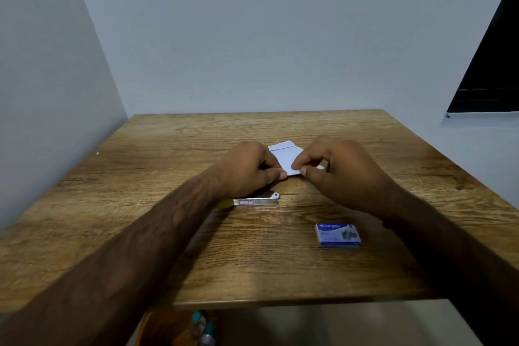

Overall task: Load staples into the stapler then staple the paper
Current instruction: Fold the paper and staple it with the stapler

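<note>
A small folded white paper [287, 156] lies near the middle of the wooden table [280, 270]. My left hand [247, 168] grips its left edge with curled fingers and thumb. My right hand [337, 168] pinches its near right corner between thumb and forefinger. A small silver stapler [257, 201] with a yellow end lies flat just in front of my left wrist, partly hidden by it. A blue box of staples [337, 234] sits closed on the table nearer to me, under my right forearm's left side.
Grey walls close the table off at the back and left. A dark window [491, 64] is at the upper right. Below the table's front edge stand some bottles [203, 329] with teal caps.
</note>
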A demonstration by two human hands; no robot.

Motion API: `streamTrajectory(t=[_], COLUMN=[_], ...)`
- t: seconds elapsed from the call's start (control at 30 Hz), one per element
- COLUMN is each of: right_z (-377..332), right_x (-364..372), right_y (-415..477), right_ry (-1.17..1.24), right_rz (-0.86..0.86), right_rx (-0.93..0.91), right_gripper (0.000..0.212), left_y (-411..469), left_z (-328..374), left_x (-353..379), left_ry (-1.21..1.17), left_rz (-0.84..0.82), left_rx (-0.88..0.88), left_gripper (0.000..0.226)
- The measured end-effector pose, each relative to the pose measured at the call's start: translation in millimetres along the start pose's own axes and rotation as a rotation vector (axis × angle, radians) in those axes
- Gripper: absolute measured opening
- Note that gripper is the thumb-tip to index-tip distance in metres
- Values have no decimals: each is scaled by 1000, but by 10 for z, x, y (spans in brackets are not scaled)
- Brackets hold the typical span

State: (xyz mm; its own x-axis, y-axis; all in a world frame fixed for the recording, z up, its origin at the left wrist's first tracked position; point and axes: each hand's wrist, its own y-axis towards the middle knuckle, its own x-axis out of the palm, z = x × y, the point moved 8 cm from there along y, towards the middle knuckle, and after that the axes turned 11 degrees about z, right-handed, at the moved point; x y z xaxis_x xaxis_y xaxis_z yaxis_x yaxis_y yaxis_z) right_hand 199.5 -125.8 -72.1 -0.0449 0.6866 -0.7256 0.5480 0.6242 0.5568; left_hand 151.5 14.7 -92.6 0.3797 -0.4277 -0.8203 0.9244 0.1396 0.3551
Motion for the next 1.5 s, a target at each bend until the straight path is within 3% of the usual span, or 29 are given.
streamTrajectory(t=[0.1,0.17,0.43,0.57,0.67,0.77,0.83,1.0,1.17,1.33,1.5], right_z=[-340,-460,-685,-765,-718,-597,-438,121,390,394,407], right_x=[135,252,468,545,454,284,121,-173,101,198,311], right_y=[-46,-90,-197,-212,-190,-193,-176,-144,-311,-314,-274], right_ry=[-12,-87,-297,-303,-274,-190,-131,429,825,759,548], right_rz=[-161,-202,-31,-101,-210,-358,-370,-215,-361,-484,-544], right_rx=[-84,-110,-185,-214,-193,-101,-9,449,941,1059,1033], right_gripper=[16,22,49,40,33,28,26,22,25,22,68], left_y=[1,-10,-12,-28,-38,-35,-47,-102,-93,-54,-119], left_z=[-74,-122,-255,-270,-271,-276,-259,-132,20,75,158], left_x=[-22,-15,-17,-24,-17,-33,-39,-49,5,21,-20], left_ry=[-151,-166,-161,-197,-177,-197,-217,16,233,288,337], left_rz=[11,8,30,47,49,68,82,234,227,254,390], left_rx=[-41,-39,-8,0,-17,-21,-16,101,247,268,363], left_gripper=[37,25,14,13,25,19,15,21,25,28,27])
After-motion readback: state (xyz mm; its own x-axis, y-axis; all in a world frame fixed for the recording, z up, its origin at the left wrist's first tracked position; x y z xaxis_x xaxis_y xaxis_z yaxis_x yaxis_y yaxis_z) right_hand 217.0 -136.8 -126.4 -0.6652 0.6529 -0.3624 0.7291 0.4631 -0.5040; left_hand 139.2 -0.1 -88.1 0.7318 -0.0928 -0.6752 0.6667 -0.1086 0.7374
